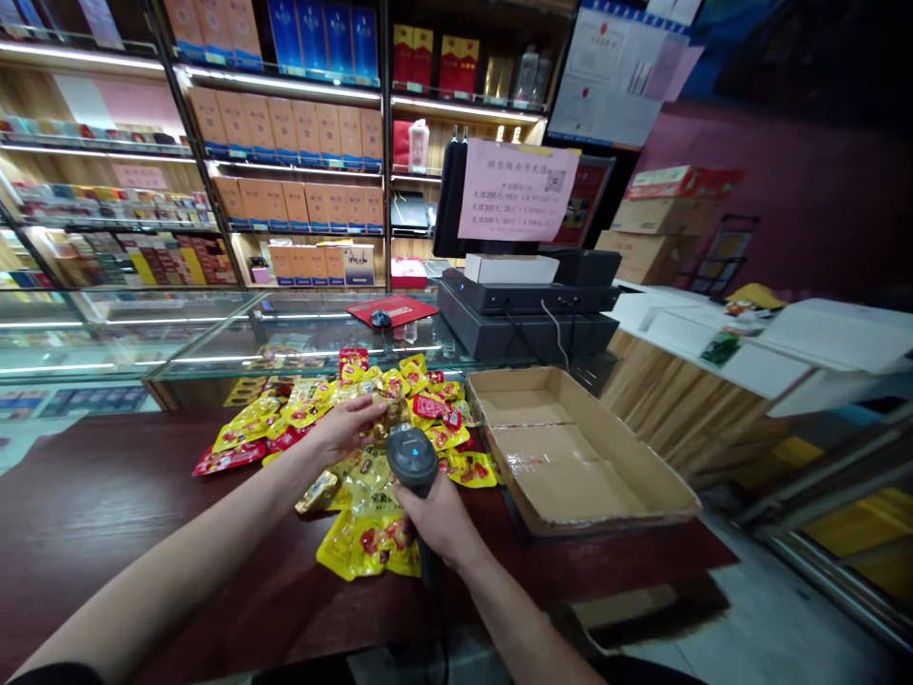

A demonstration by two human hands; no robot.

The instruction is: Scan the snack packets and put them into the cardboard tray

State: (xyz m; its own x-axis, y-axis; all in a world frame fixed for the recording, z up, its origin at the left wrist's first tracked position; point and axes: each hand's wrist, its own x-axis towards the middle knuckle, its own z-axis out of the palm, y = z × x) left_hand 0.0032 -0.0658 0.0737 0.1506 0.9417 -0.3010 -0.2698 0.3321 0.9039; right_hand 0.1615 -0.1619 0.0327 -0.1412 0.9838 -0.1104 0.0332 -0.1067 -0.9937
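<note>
A heap of yellow and red snack packets (357, 457) lies on the dark red wooden counter (114, 504). My left hand (346, 428) reaches into the far side of the heap, its fingers closed on a packet (391, 417) that is partly hidden by them. My right hand (435, 518) grips the handle of a grey handheld barcode scanner (412, 461), whose head points away from me, close to the heap. A shallow cardboard box (577, 457) stands open to the right of the packets.
Behind the counter is a glass display case (306, 342) holding a red folder and a mouse. A point-of-sale terminal (528, 304) sits behind the box, with a pink notice above it. Shelves of boxed goods fill the back wall. A white-topped wooden counter stands at right.
</note>
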